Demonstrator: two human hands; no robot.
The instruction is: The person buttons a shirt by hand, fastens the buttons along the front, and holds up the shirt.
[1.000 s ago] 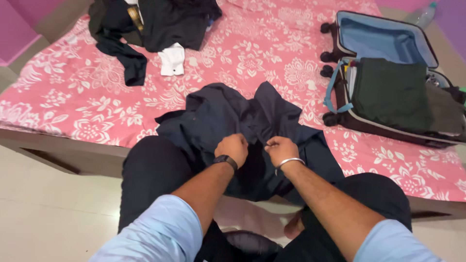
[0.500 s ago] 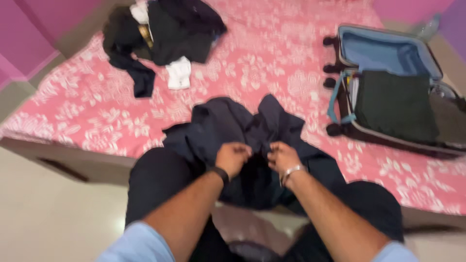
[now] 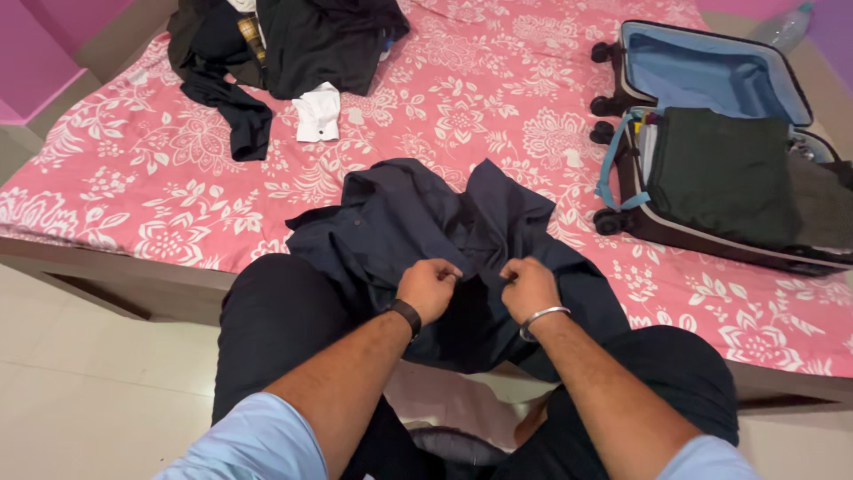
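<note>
Head view: dark navy shirt (image 3: 418, 222), crumpled, lies at the bed (image 3: 133, 178) edge and over the lap. Left hand (image 3: 427, 286) and right hand (image 3: 528, 286) each pinch its fabric, fists close together. Fingertips and the shirt's lower part are hidden.

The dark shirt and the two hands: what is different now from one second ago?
Very little. Both hands, the left hand and the right hand, still pinch the dark shirt at its front edge; they have drawn slightly apart and the cloth between them shows a little more. Nothing was let go. The suitcase, the pile of clothes and the bed stayed as they were.
</note>
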